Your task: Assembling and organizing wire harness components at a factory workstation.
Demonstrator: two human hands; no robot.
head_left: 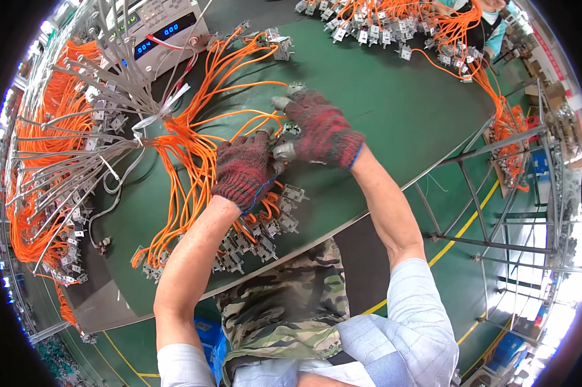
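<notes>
To the left of the hands, a bundle of orange wires point(188, 148) fans across the green tabletop point(394, 109) toward a grey meter point(162, 29). The left hand point(244, 169) and right hand point(320, 129), both in dark red knit gloves, are pressed close together, closed on a small metal connector point(284, 149) between them. Just below them lie more connectors point(265, 232); a tug on the wires could likely drag these off the tabletop's edge.
</notes>
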